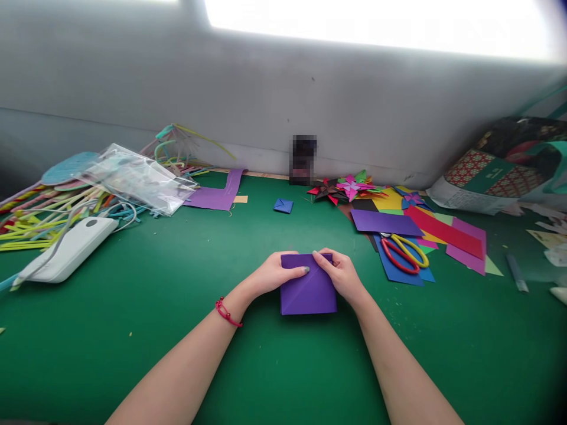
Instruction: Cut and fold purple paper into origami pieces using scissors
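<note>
Between my hands is a square of folded purple paper (309,295), with a diagonal crease running across its face. My left hand (277,273) grips its upper left edge, thumb lying on the front and fingers hidden behind. At the upper right corner, my right hand (339,271) pinches the sheet with the thumb on top and fingers behind. A small folded blue paper piece (283,205) lies beyond the purple square. To the right, scissors (402,255) with red and yellow handles rest on sheets of coloured paper (465,236).
On the left are pipe cleaners (26,239), a clear plastic bag (142,183) and a white power strip (73,248). Folded paper stars (349,188) lie by the wall, near cut purple paper (208,198). A patterned bag (491,171) and a pen (517,273) are at right on the green table (177,265).
</note>
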A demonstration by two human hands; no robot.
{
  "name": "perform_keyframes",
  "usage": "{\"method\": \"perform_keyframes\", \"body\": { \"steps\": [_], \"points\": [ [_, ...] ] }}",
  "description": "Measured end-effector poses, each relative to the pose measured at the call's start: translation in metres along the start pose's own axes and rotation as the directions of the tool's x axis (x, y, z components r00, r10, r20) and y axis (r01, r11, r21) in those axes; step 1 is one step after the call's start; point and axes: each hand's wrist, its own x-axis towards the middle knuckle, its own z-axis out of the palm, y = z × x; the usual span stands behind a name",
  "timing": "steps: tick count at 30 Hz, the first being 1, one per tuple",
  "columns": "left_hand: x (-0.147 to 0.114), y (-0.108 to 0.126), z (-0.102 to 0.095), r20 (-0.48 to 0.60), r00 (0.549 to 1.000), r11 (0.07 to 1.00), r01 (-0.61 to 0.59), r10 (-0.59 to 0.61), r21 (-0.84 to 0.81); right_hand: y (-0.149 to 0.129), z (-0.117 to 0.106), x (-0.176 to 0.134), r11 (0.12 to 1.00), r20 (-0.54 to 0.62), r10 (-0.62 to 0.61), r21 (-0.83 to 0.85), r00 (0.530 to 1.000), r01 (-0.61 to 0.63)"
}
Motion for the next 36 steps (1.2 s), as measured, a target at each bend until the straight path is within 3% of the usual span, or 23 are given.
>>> {"method": "perform_keyframes", "body": {
  "steps": [14,18,25,32,36],
  "points": [
    [0.0056,-0.0054,-0.0034,-0.031,0.999,0.993,0.021,-0.025,-0.114,0.0006,0.0002,-0.001,0.997,0.015,-0.057,-0.042,0.998,0.058],
    [0.0076,-0.0078,-0.0062,-0.051,0.999,0.996,0.005,-0.01,-0.088,-0.0005,0.0003,-0.0014,0.988,0.028,-0.083,-0.125,0.996,0.086],
    [0.0079,-0.0066,-0.0062,-0.047,0.999,0.999,-0.003,0.001,-0.042,0.0007,0.0017,-0.0006,0.991,0.028,-0.085,-0.101,0.996,0.088],
    [0.0052,0.0001,-0.0023,-0.073,0.99,0.992,-0.118,0.121,0.042,0.0006,-0.0017,0.001,0.999,-0.042,-0.011,0.052,0.999,0.013],
    [0.0041,0.0012,-0.001,-0.154,0.97,0.98,-0.175,0.188,0.095,0.0015,-0.0021,0.0019,0.998,-0.067,-0.023,0.062,0.997,0.027]
  ]
}}
